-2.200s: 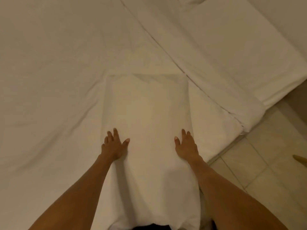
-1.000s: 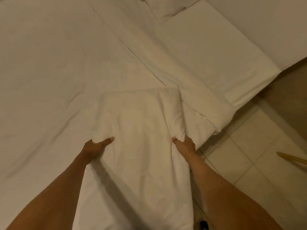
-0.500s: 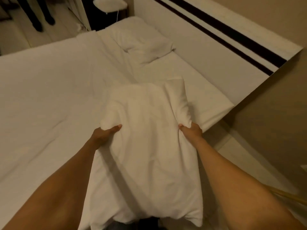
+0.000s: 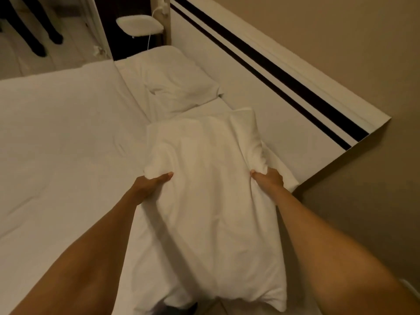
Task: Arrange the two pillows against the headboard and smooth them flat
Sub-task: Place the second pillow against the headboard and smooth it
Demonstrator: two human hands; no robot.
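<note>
I hold a white pillow (image 4: 211, 201) lengthwise in front of me, lifted over the near corner of the bed. My left hand (image 4: 150, 181) grips its left edge and my right hand (image 4: 269, 179) grips its right edge, both with bunched fabric. A second white pillow (image 4: 179, 84) lies rumpled at the far end of the bed, touching the headboard (image 4: 261, 94), a white panel with two dark stripes. The held pillow's far end points toward the headboard, with a gap of bare sheet between the two pillows.
The white bed sheet (image 4: 61, 128) spreads to the left. A small white bedside shelf (image 4: 138, 25) with a cable hangs beyond the far pillow. A beige wall (image 4: 341, 42) rises behind the headboard. A standing person's dark legs (image 4: 38, 30) show at the top left.
My hands went from pressing flat on the pillow to gripping its sides and lifting it. My view swung up, so the headboard and the far pillow came into sight.
</note>
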